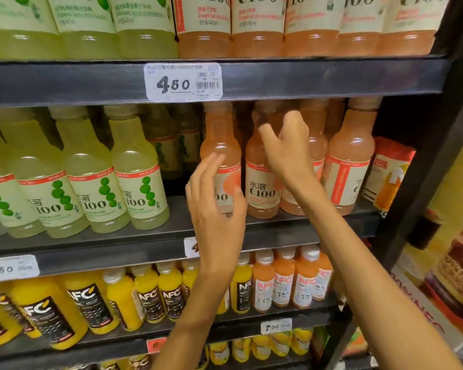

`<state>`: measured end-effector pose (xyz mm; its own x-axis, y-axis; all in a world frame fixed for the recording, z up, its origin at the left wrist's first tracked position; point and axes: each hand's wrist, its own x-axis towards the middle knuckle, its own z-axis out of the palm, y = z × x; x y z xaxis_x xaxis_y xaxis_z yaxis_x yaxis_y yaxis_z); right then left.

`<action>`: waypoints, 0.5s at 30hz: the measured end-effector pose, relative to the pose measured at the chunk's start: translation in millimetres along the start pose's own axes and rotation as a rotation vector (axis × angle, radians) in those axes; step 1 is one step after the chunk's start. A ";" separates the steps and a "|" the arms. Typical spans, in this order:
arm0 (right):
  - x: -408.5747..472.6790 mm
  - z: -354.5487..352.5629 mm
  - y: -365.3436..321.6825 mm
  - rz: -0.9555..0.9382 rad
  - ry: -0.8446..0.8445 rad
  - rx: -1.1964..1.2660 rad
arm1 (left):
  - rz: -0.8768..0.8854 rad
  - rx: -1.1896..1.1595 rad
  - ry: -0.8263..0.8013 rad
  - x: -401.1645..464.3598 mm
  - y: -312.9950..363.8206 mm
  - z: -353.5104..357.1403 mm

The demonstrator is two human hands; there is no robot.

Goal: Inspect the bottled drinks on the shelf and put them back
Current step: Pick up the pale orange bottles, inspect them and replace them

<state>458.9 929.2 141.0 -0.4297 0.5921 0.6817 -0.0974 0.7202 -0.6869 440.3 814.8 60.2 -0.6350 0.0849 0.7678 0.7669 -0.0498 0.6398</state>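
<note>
Pink C100 drink bottles stand in a row on the middle shelf. My left hand is raised in front of the leftmost pink bottle, its fairly straight fingers and thumb lying against the label, not wrapped around it. My right hand reaches in higher, blurred, its fingers spread loosely in front of the second pink bottle and the bottle behind it. It holds nothing that I can see. Another pink bottle stands at the right end of the row.
Green C100 bottles fill the left of the same shelf, with a gap between them and the pink row. More C100 bottles stand on the shelf above, over a price tag. Yellow and orange NFC juice bottles sit below. The dark shelf post stands at the right.
</note>
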 end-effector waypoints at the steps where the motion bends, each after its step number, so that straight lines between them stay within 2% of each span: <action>1: -2.7 -3.4 -2.3 -0.026 -0.001 0.045 | 0.008 -0.029 -0.035 -5.7 0.9 0.3; 7: -25.4 -28.4 -21.4 -0.116 -0.086 0.307 | -0.135 -0.026 -0.206 -29.9 5.0 -0.6; 11: -35.5 -41.4 -23.4 0.096 -0.199 0.457 | -0.289 -0.021 -0.387 -39.0 9.9 -6.3; 15: -45.3 -44.2 -12.7 0.244 -0.302 0.571 | -0.389 -0.180 -0.496 -43.4 10.3 -20.1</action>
<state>519.3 909.2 130.0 -0.7227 0.5268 0.4474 -0.3881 0.2263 -0.8934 473.9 790.6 34.1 -0.7120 0.5773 0.3997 0.4347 -0.0847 0.8966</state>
